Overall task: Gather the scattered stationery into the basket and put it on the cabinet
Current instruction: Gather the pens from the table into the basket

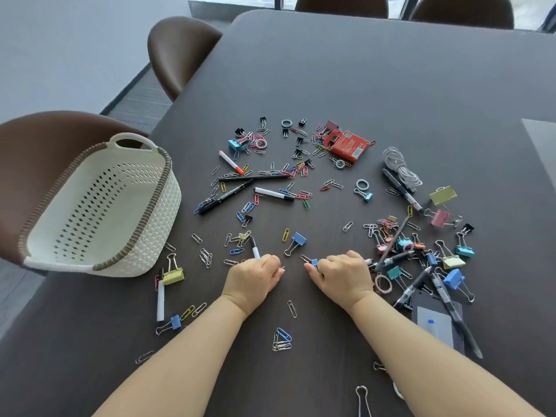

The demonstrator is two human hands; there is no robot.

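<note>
Left hand (252, 278) is gripping a white marker (255, 249), right hand (343, 275) pinching a blue clip (314, 262); far red box (346, 145) print illegible.

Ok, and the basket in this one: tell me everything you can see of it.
The basket is cream, plastic-looking and oval, with woven-pattern walls, diamond perforations, brown trim along both long rims and a loop handle at the far end. It stands upright and empty at the left edge of the table.
</note>
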